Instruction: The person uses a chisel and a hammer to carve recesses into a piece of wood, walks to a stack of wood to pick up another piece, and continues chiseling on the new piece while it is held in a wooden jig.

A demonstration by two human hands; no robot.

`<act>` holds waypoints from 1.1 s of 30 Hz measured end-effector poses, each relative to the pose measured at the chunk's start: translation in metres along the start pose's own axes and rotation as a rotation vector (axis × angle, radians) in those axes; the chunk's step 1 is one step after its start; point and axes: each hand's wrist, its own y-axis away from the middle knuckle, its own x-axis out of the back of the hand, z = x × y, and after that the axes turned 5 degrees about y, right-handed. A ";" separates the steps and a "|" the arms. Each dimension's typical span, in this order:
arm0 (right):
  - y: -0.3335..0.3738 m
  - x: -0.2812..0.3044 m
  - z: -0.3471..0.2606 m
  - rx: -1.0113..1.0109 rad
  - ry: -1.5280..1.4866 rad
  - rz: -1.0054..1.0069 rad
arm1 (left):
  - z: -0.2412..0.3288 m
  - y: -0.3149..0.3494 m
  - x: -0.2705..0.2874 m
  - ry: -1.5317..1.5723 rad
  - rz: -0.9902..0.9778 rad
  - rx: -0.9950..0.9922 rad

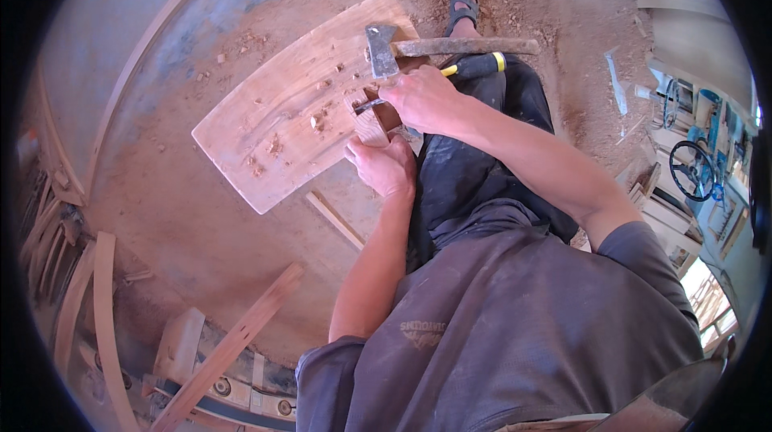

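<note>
My left hand [382, 165] is closed around the lower end of a short wooden block [371, 128]. This block stands over the edge of a wide wooden board [233, 139] in front of me. My right hand [422, 100] grips a chisel [481, 65] with a black and yellow handle. Its narrow metal blade points left and meets the upper part of the block, where a dark recess shows. Just beyond my right hand lies a hatchet [384, 53], its head on the board and its wooden handle stretching right over my leg.
Wood chips [275, 144] are scattered over the board and the dusty floor. A thin wooden strip [336, 221] lies below the board. Long planks [229, 348] lean at the lower left. Machinery with a black handwheel [693, 171] stands at the right.
</note>
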 end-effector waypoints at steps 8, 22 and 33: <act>-0.004 0.002 -0.001 -0.013 -0.036 -0.025 | 0.007 0.002 0.007 -0.011 -0.022 0.017; -0.003 -0.013 -0.008 -0.082 -0.022 0.033 | 0.003 0.001 0.003 -0.049 0.016 0.016; -0.002 -0.029 -0.006 -0.068 -0.073 0.199 | 0.005 0.001 -0.001 -0.041 0.040 0.021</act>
